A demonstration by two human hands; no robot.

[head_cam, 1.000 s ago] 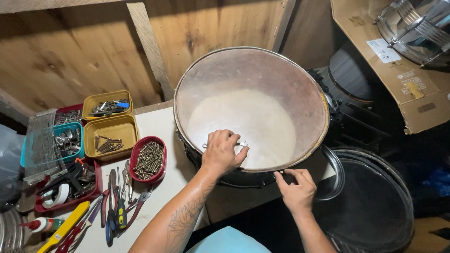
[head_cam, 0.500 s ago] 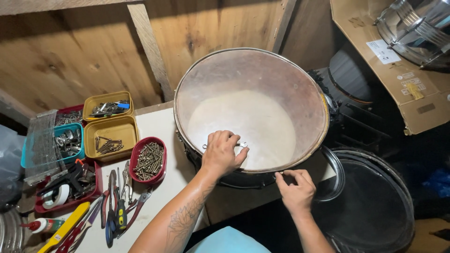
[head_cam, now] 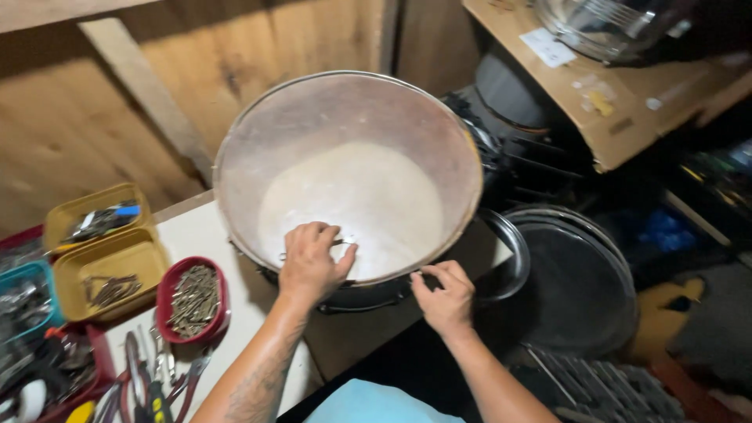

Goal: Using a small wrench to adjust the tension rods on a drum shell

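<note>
Hands [head_cam: 313,262] unmoved on drum [head_cam: 352,157]; view closer.

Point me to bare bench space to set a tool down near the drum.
Free: the white benchtop strip between the red bowl and the drum, left of the left hand. Crowded: the bench's left edge, with yellow trays and pliers. Right hand is at the drum's rim, with a hoop just beyond.
</note>
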